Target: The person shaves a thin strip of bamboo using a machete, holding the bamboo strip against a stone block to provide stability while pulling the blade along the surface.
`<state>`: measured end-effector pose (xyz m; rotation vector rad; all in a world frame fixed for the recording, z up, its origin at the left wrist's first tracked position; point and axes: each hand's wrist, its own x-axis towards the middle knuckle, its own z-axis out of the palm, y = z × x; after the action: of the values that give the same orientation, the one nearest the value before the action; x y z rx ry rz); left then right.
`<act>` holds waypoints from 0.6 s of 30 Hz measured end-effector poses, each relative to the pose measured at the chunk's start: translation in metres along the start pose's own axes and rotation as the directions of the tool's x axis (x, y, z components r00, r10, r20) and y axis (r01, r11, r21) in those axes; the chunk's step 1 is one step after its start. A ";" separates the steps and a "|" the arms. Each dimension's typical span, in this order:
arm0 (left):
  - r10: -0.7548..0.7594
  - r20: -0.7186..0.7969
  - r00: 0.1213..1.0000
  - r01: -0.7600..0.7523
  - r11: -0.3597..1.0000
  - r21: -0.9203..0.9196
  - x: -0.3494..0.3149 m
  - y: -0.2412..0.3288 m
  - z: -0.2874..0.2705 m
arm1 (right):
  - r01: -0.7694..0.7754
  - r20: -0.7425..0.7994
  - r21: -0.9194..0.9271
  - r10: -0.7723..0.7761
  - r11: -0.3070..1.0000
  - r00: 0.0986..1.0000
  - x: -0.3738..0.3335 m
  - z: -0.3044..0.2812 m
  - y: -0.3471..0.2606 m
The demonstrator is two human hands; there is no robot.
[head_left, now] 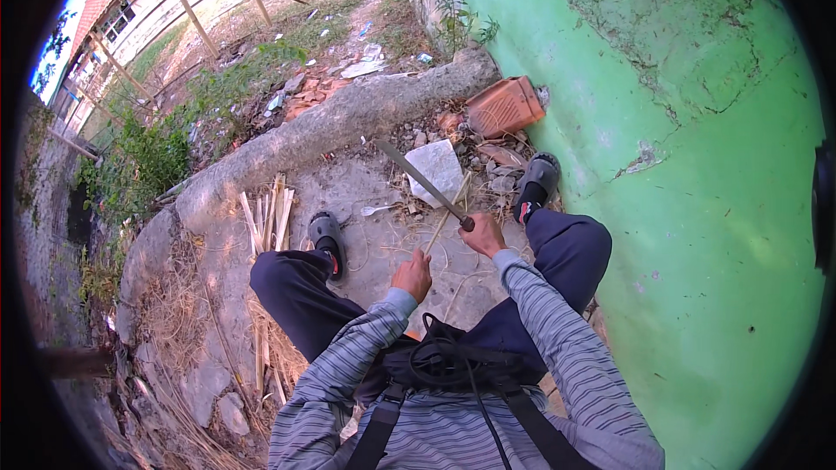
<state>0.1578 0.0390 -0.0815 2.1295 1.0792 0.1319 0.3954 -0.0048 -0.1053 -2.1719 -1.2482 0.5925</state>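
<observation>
My right hand (485,237) is closed round the dark handle of a long knife (418,176). Its narrow blade slants away to the upper left. Lower and to the left, my left hand (412,276) pinches a thin pale strip (447,216), which looks like split bamboo. That strip runs up and to the right, crossing the blade near the handle; whether the two touch, I cannot tell. Beyond the blade a whitish stone slab (438,170) lies on the ground. Several flat split sticks (272,213) are bundled beside my left knee.
A green plastered wall (697,296) rises close on my right. An orange clay block (505,107) leans near it, above rubble. A low rough stone ledge (331,119) curves across the front. A white plastic spoon (376,210) and fibre shavings (174,300) lie on the ground.
</observation>
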 end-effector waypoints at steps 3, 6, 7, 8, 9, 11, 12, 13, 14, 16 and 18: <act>-0.040 0.014 0.999 0.040 0.999 0.033 -0.004 0.005 -0.010 | 0.073 0.099 -0.017 -0.071 0.997 0.993 -0.014 0.007 -0.017; -0.076 0.043 0.996 0.072 0.993 0.092 -0.022 0.014 -0.020 | 0.157 0.080 0.014 -0.158 0.987 0.984 -0.020 0.007 -0.020; -0.083 0.043 0.996 0.078 0.992 0.103 -0.025 0.014 -0.021 | 0.135 0.053 -0.005 -0.134 0.991 0.989 -0.019 0.008 -0.020; -0.088 0.032 0.996 0.084 0.990 0.112 -0.027 0.015 -0.024 | 0.122 0.023 -0.026 -0.121 0.992 0.992 -0.013 0.011 -0.015; -0.092 0.050 0.995 0.086 0.990 0.108 -0.029 0.013 -0.022 | 0.108 -0.005 -0.046 -0.109 0.993 0.994 -0.008 0.011 -0.013; -0.100 0.086 0.991 0.091 0.990 0.105 -0.037 0.005 -0.017 | -0.031 0.017 -0.022 0.032 0.999 0.999 -0.002 0.007 -0.001; -0.099 0.092 0.991 0.089 0.990 0.109 -0.038 0.004 -0.015 | -0.068 0.010 -0.014 0.068 0.998 0.998 -0.002 0.007 0.005; -0.098 0.099 0.990 0.086 0.990 0.114 -0.039 0.005 -0.012 | -0.106 0.004 -0.005 0.106 0.994 0.994 -0.002 0.009 0.011; -0.102 0.102 0.990 0.090 0.990 0.112 -0.038 0.004 -0.009 | -0.066 0.022 -0.012 0.066 0.998 0.998 -0.005 0.009 0.008; -0.077 0.095 0.993 0.068 0.993 0.096 -0.032 -0.001 -0.011 | 0.016 0.042 0.000 -0.016 1.000 0.999 -0.007 0.012 0.000; -0.069 0.098 0.993 0.060 0.995 0.083 -0.031 0.001 -0.016 | 0.057 0.086 0.020 -0.058 0.998 0.995 -0.015 0.017 -0.010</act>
<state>0.1324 0.0250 -0.0629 2.1451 1.1090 -0.0497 0.3713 -0.0093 -0.1102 -2.1081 -1.3415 0.6777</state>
